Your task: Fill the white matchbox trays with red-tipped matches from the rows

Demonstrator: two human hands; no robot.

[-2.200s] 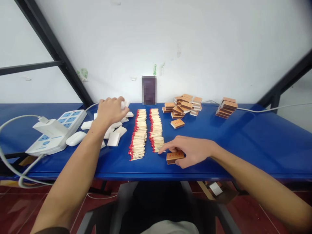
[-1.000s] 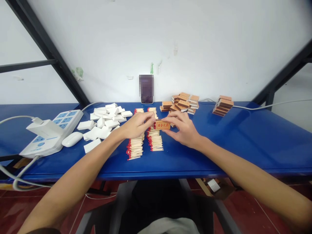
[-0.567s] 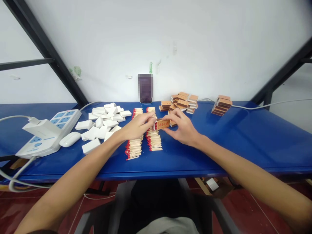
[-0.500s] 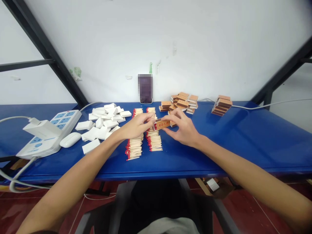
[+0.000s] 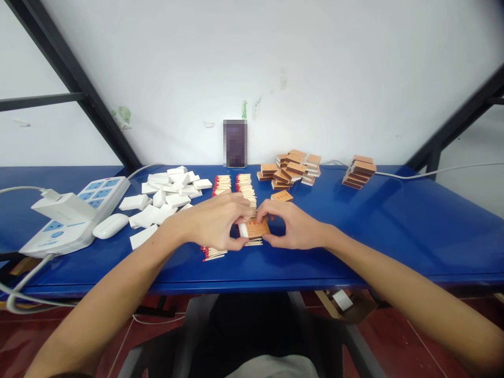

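Note:
An orange-brown matchbox (image 5: 258,229) is held between both hands, low over the right row of matches (image 5: 244,185). Its white inner tray sticks out a little on the left side. My left hand (image 5: 220,218) grips that white end between thumb and fingers. At the right end of the sleeve, my right hand (image 5: 293,224) pinches the box with thumb and forefinger. The left row of red-tipped matches (image 5: 222,184) lies partly under my left hand. One more matchbox (image 5: 282,196) rests on the table just beyond my right hand.
White inner trays (image 5: 159,197) lie heaped at the left. Matchboxes (image 5: 291,167) are piled at the back, with a stack (image 5: 359,171) farther right. A power strip (image 5: 86,210) and a white oval case (image 5: 111,226) are at far left. A phone (image 5: 235,144) leans on the wall.
Both hands have brought the matchbox down and nearer to me. It now lies flatter, and a white tray end shows where red match heads showed before.

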